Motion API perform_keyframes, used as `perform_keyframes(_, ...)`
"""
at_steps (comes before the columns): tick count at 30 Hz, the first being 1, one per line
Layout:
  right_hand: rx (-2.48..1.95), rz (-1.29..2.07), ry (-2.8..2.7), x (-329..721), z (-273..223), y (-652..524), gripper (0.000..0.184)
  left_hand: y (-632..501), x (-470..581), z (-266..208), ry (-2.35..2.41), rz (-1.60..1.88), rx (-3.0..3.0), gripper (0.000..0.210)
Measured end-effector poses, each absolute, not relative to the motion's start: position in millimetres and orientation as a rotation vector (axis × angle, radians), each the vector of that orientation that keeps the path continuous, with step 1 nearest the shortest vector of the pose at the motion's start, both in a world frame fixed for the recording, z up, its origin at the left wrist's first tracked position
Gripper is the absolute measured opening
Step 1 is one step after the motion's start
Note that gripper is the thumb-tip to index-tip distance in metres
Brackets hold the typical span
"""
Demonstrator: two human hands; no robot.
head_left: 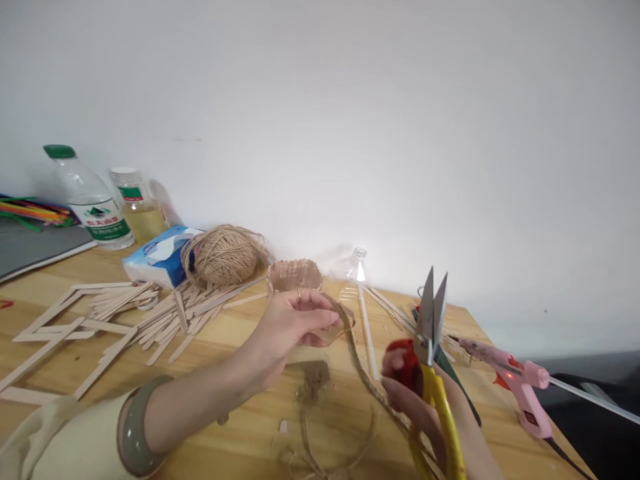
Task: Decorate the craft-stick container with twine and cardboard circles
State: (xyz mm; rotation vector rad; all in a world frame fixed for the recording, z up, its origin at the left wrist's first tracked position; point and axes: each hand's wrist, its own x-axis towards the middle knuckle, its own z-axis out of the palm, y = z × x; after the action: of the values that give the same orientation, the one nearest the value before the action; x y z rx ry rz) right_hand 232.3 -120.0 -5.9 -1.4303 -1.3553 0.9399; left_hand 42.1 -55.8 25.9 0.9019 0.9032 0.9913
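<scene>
My left hand (305, 320) is closed, thumb and fingers pinching the edge of a small brown piece (347, 315) with a braided twine cord (361, 363) along it. Most of that piece is hidden behind the fingers. The cord runs down and right, passing by my right hand (417, 407). That hand is wrapped round scissors (431, 327) with one yellow and one red handle. Their blades point upward, a little apart. Loose twine (343, 460) curls on the table below, by a brown scrap (313, 377).
A pink glue gun (523, 380) lies at the table's right edge. Craft sticks (175, 320), a twine ball (227, 257), a tissue pack (163, 257) and two bottles (103, 213) occupy the left. A small brown scalloped container (295, 273) and a clear plastic bottle piece (357, 267) are near the wall.
</scene>
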Motion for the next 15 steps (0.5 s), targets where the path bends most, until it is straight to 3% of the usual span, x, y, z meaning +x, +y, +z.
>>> perform_keyframes(7, -1.249, 1.052, -1.335, 198, 20, -93, 0.020, -62, 47, 22, 0.920, 0.907, 0.994, 0.009)
perform_keyframes(15, -1.344, 1.091, -1.350, 196, 17, -86, 0.023, -53, 48, 13, 1.009, 0.718, 1.140, 0.009)
